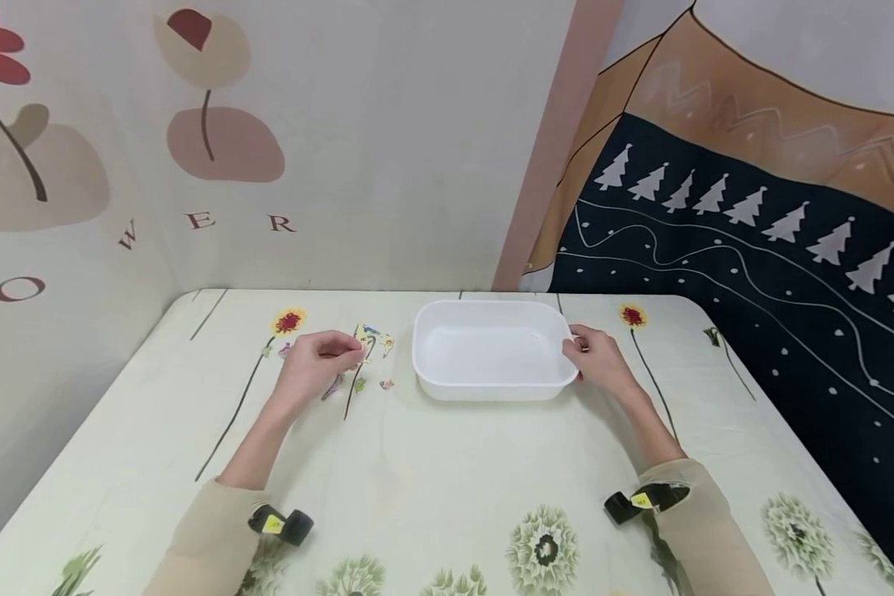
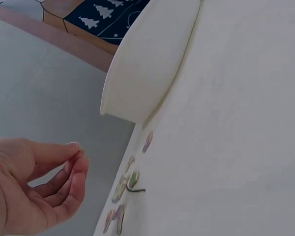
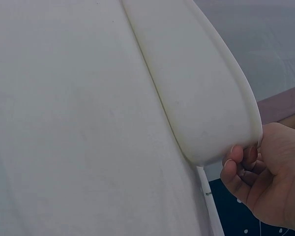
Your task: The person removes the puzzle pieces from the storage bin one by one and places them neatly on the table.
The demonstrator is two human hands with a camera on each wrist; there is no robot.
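Note:
A white rectangular plastic basin [image 1: 492,392] stands upright on the table, its inside bare. At its right end my right hand [image 1: 603,358] grips the rim, thumb on top and fingers curled beneath; the right wrist view shows the same hand [image 3: 273,179] at the basin's corner [image 3: 206,118]. My left hand [image 1: 319,364] hovers left of the basin, over several small colourful pieces [image 1: 386,384]. In the left wrist view that hand [image 2: 42,184] has its thumb and fingertips together, with nothing visible between them. The pieces' exact kind is too small to tell.
A pale cloth with printed flowers and stems covers the table [image 1: 432,472]. Behind it hang a light curtain [image 1: 387,165] and a dark cloth with printed trees [image 1: 715,248]. Black wrist cameras sit on both sleeves.

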